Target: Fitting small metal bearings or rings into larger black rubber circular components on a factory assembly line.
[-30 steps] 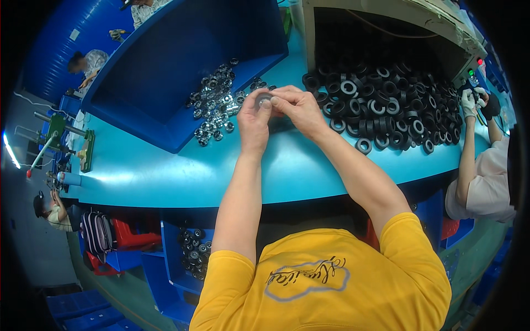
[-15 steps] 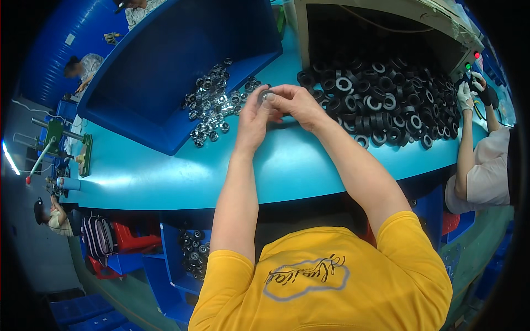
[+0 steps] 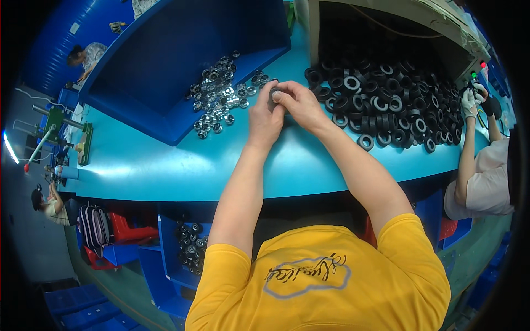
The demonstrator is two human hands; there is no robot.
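Observation:
My left hand [image 3: 266,120] and my right hand [image 3: 300,105] meet over the blue-green table, fingers closed round one small black ring [image 3: 273,95]. My right thumb presses on the ring's face, and my fingers cover most of it. Whether a metal part sits inside it cannot be made out. Just left of my hands lies a loose heap of shiny metal ring-shaped parts [image 3: 223,94], spilling from a tipped blue bin [image 3: 149,105]. To the right of my hands spreads a large pile of black rings [image 3: 386,105], some with grey faces.
A grey metal housing [image 3: 452,33] stands over the black rings. At the right, a co-worker's gloved hands [image 3: 470,102] work near its lights. A green hand press [image 3: 55,124] stands at the table's left end. Below the table edge, a blue bin holds finished-looking round parts [image 3: 190,248].
Both hands have moved slightly right relative to the metal parts. The ring has turned so its face shows less, and my right thumb now lies across it.

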